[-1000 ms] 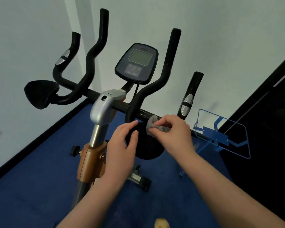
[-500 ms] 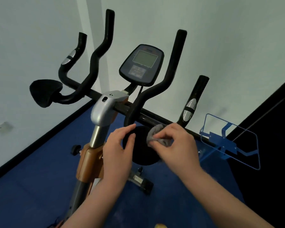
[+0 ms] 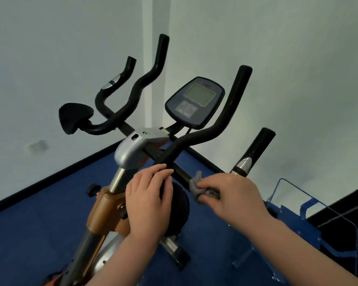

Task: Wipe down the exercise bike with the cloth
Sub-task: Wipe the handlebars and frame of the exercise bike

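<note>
Since the earlier frames the right hand (image 3: 234,195) has slid the grey cloth (image 3: 196,185) off the round black pad (image 3: 180,205) and up onto the black crossbar (image 3: 180,172) of the exercise bike (image 3: 136,149); its fingers are pinched closed around the bunched cloth, pressing it to the bar; the left hand (image 3: 149,201) lies loosely curled over the pad's left edge, fingertips touching the bar; the console (image 3: 194,102) stands above, between the upright handles.

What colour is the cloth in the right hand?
Grey; the cloth shows in the head view, pinched in the right hand.
</note>
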Tool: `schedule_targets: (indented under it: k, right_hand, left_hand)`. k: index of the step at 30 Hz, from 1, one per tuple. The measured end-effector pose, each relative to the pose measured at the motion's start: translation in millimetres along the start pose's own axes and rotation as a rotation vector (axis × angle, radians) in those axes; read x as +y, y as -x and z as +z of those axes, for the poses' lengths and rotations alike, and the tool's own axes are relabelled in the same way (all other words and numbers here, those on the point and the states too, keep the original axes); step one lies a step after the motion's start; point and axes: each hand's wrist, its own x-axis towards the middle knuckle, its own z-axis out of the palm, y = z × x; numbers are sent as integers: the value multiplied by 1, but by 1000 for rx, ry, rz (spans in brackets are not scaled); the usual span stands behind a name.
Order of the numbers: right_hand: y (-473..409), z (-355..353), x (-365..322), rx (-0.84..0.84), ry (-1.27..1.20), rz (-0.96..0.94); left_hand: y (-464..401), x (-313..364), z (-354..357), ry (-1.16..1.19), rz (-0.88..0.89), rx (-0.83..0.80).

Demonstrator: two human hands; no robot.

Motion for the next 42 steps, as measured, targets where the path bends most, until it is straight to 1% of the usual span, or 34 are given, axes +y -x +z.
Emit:
schedule_targets:
  k: [2, 4, 8, 11, 14, 16, 18, 20, 24, 26, 30, 32, 34, 35, 37, 38, 40, 42]
  right_hand:
    - [-8, 7, 0, 41, 11, 6]
    - [-28, 17, -8, 35, 25, -14]
    - [-64, 22, -19, -106, -74, 57]
    - [-47, 18, -8, -104, 10, 8]
    - [-42, 17, -10, -69, 17, 49]
    - [-62, 22, -24, -84, 52, 89]
    - [-76, 27, -37, -91, 29, 132]
    - [-72, 28, -36, -88, 8, 133]
    - [-36, 24, -18, 22, 49, 111]
    - [-44, 26, -21, 33, 10, 159]
    - [-74, 32, -35, -4, -196, 264]
    - [-66, 31, -34, -15, -182, 254]
    - [-42, 28, -27, -12, -69, 224]
    - [-29, 26, -23, 7, -25, 215]
    - [-11, 21, -19, 79, -39, 205]
    - [-12, 22, -20, 106, -48, 208]
    - [-31, 26, -29, 92, -48, 230]
    - [-49, 31, -37, 75, -106, 251]
  left_hand:
    - [0, -2, 2, 15, -51, 46]
    - [0, -3, 4, 17, -118, 84]
    - [3, -1, 5, 59, -229, 99]
    - [4, -1, 5, 67, -235, 94]
    - [2, -4, 5, 83, -206, 94]
    - [1, -5, 5, 69, -178, 86]
    - [1, -5, 4, 67, -156, 68]
    - [3, -7, 3, 91, -127, 60]
    - [5, -13, 1, 172, -69, 36]
    - [5, -16, 0, 202, -53, 22]
    - [2, -17, -2, 277, -19, -11]
    - [2, -19, -5, 300, 4, -41]
    - [1, -24, -7, 328, 46, -75]
    - [-1, -27, -9, 338, 74, -91]
    - [-7, -30, -8, 349, 131, -127]
    - [-10, -30, -7, 354, 150, -139]
    - [-12, -29, -5, 369, 159, -133]
    - [-9, -28, -3, 388, 161, -107]
